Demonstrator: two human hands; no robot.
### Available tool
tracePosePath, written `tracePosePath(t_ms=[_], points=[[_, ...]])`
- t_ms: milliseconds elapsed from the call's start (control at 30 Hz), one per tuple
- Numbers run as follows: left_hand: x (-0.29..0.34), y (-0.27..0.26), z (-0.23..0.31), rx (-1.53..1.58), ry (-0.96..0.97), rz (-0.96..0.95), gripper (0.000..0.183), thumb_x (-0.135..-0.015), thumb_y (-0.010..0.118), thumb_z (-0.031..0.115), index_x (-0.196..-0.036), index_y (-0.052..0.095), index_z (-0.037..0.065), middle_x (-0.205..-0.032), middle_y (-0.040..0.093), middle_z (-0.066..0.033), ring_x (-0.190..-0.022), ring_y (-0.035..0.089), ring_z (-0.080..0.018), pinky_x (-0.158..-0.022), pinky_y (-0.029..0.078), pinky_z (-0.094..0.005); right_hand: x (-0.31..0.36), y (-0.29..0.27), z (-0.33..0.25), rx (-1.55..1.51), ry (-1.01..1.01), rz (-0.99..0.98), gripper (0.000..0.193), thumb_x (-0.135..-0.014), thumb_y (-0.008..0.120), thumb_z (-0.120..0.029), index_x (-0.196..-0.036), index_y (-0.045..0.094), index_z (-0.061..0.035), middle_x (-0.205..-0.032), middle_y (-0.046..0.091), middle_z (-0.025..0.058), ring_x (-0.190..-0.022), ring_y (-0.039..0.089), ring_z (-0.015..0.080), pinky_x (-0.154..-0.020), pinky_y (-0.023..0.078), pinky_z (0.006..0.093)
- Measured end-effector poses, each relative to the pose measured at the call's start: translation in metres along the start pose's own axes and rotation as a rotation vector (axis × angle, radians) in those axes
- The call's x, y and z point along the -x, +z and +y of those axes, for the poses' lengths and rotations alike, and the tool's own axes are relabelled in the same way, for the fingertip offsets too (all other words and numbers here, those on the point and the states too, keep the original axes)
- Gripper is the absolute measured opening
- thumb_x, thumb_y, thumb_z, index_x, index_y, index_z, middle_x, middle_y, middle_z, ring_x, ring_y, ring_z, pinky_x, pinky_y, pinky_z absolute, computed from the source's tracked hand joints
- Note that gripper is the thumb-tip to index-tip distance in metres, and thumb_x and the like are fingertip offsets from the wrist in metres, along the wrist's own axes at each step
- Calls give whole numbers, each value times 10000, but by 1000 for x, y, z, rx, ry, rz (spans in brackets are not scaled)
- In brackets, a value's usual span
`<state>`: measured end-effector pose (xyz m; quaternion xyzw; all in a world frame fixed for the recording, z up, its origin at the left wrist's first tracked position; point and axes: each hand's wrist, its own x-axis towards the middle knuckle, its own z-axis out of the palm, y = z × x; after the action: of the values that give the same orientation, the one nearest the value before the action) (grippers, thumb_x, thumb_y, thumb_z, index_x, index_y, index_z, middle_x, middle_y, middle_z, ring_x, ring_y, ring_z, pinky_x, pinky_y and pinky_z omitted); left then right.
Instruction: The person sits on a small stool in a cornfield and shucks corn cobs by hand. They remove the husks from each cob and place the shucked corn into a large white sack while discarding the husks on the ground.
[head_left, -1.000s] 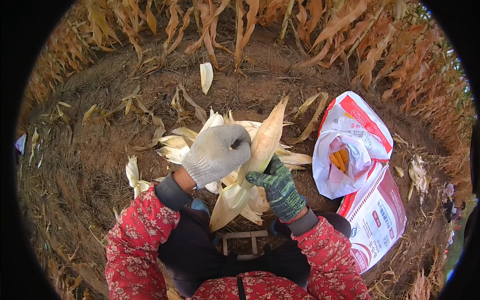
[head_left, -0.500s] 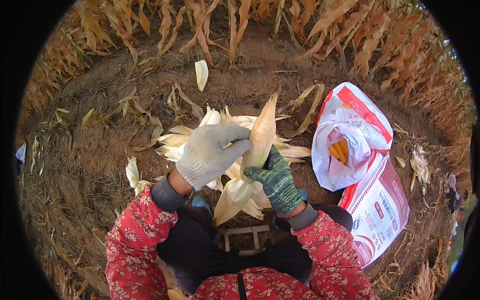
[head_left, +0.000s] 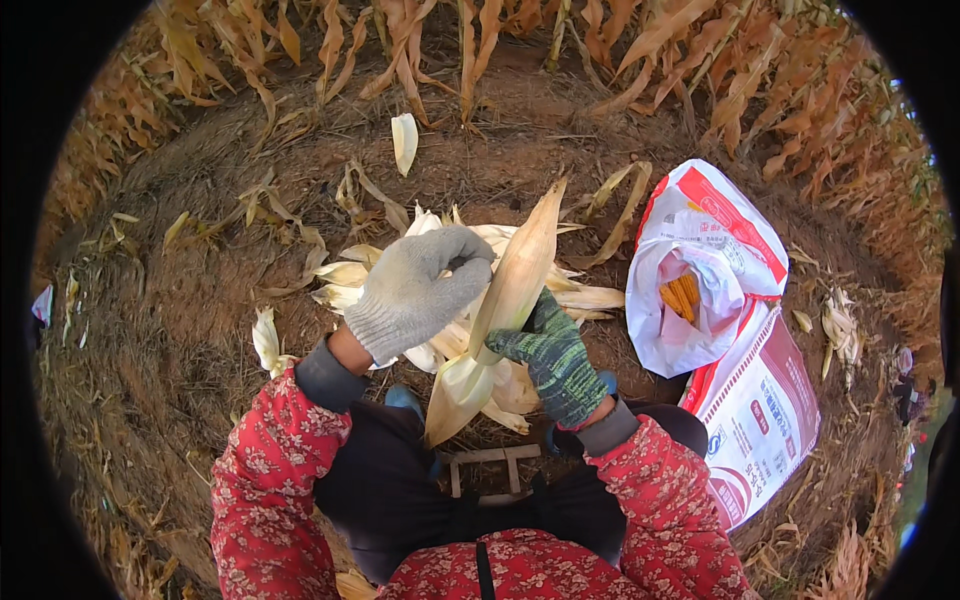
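Observation:
An ear of corn in its pale husk (head_left: 520, 265) slants upward in front of me, its tip pointing away. My right hand (head_left: 560, 365), in a green and dark knit glove, is wrapped round its lower part with the thumb across the front. Peeled husk leaves (head_left: 462, 395) hang below that grip. Just left of the ear is my left hand (head_left: 415, 290), in a greyish-white glove. Its thumb and fingers are curled together in a pinch beside the husk; whatever they hold, if anything, is hidden.
A pile of pale husks (head_left: 345, 285) lies beneath my hands. On the right stands an open white and red sack (head_left: 655, 335) with yellow corn cobs (head_left: 680, 297) inside; another printed sack (head_left: 760, 420) lies nearer. Dry corn stalks (head_left: 480, 50) line the far side.
My left hand has shifted slightly left, and its fingers have curled in more. The ear has tilted a little to the right at its tip; my right hand keeps its grip.

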<state>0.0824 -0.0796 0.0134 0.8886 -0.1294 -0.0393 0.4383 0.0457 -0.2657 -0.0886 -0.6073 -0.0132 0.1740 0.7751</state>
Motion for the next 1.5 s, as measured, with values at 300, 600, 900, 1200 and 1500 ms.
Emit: tracePosePath(t_ms=[300, 600, 900, 1200, 1500], points=[[5, -5, 15, -37, 111, 174, 274, -857, 693, 215, -1050, 694, 20, -983, 704, -120, -910, 684, -236, -815, 515, -333, 2, 2, 2, 371, -86, 49, 739, -714, 803, -61, -1352, 436, 3, -1160, 605, 161, -1055, 609, 250, -906, 507, 350], [5, -3, 11, -74, 84, 167, 170, -845, 631, 159, -935, 681, 23, -822, 675, -101, -726, 653, -213, -699, 509, -321, 8, 7, -5, 467, -116, 94, 745, -721, 780, -40, -1372, 419, -8, -1194, 590, 197, -1086, 608, 290, -932, 499, 360], [-4, 7, -17, 930, -221, 18, 158, -949, 557, 121, -1010, 604, -17, -919, 681, -113, -789, 664, -171, -772, 548, -300, -1, 5, 1, 244, -75, 60, 680, -766, 802, -125, -1329, 447, 12, -1184, 598, 145, -1080, 599, 231, -925, 498, 349], [-7, 16, -17, 1306, -272, -83, 146, -951, 520, 102, -1042, 583, 7, -984, 668, -118, -833, 676, -201, -842, 555, -329, 4, -17, -7, 1142, -762, 93, 452, -840, 607, -35, -1290, 559, -28, -1213, 586, 189, -1145, 562, 369, -998, 465, 436], [18, 23, -46, -848, 8, -1062, 302, -757, 579, 310, -921, 724, 103, -851, 692, -163, -827, 668, -361, -747, 523, -439, -1, -45, -29, -451, -205, 238, 381, -992, 542, -106, -1326, 435, 42, -1294, 457, 153, -1203, 540, 248, -970, 537, 347]])
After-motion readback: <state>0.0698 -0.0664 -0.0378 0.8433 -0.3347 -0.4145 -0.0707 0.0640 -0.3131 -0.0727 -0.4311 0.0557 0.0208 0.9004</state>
